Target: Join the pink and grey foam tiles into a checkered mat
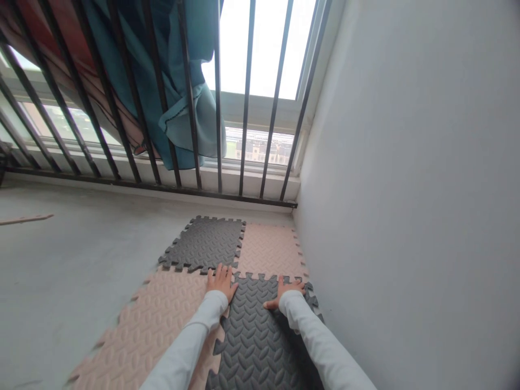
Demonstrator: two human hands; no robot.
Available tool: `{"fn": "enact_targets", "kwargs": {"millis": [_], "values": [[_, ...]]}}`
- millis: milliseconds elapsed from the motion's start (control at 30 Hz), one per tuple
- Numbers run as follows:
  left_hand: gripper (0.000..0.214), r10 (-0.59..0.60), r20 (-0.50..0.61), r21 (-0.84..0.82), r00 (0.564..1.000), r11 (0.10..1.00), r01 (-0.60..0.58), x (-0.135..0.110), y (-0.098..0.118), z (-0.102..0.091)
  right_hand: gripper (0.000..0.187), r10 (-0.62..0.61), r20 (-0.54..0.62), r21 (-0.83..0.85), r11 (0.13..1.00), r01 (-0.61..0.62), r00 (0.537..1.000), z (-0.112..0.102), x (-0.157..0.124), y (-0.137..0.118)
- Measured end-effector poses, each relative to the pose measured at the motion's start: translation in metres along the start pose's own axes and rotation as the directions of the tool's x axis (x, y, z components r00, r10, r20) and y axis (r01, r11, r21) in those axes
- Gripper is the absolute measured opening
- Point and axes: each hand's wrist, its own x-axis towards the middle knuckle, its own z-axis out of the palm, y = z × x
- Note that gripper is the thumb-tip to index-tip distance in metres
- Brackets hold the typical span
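My left hand (221, 283) lies with fingers spread where the near pink foam mat tile (162, 314) meets the far dark grey tile (209, 241). My right hand (286, 292) rests, fingers apart, on the near dark grey foam mat tile (260, 341), close to its far edge. Beyond that edge is the far pink tile (270, 249). The four-square patch has toothed puzzle edges in alternating colours. Neither hand grips anything. White sleeves cover both forearms and hide part of the near tiles.
A white wall (406, 189) rises along the right side of the mat. Black railing bars (246, 108) stand at the back before a window, with a teal curtain (179, 108) behind them. On the grey floor (81, 271) at left lies a thin pale strip (26, 219).
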Motion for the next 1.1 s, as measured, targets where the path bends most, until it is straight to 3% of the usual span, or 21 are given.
{"fn": "enact_targets", "kwargs": {"millis": [133,267,367,600,800,1100], "values": [[0.042,-0.046,-0.017,-0.055,0.999,0.997,0.045,0.003,-0.024,-0.013,0.126,0.005,0.000,-0.007,1.000,-0.005,1.000,0.001,0.001,0.000],[0.038,-0.233,-0.064,-0.056,0.970,0.972,0.230,0.010,-0.064,-0.029,0.127,0.009,-0.019,-0.011,1.000,-0.009,1.000,0.001,0.000,0.000],[0.034,-0.289,-0.067,-0.046,0.955,0.957,0.286,0.015,-0.078,-0.028,0.126,0.011,-0.018,-0.021,1.000,-0.011,1.000,0.001,0.001,0.000],[0.028,-0.280,-0.082,0.000,0.957,0.960,0.281,0.023,-0.061,-0.016,0.130,0.001,-0.023,-0.012,1.000,-0.001,1.000,0.001,-0.001,0.001],[0.031,-0.286,-0.106,0.027,0.952,0.957,0.290,0.023,-0.060,-0.014,0.129,-0.002,-0.003,-0.008,1.000,0.002,1.000,-0.001,-0.004,0.001],[0.051,-0.278,-0.175,0.068,0.945,0.954,0.293,0.001,-0.044,0.001,0.129,0.008,0.002,-0.026,1.000,-0.008,1.000,-0.002,-0.005,0.001]]}}
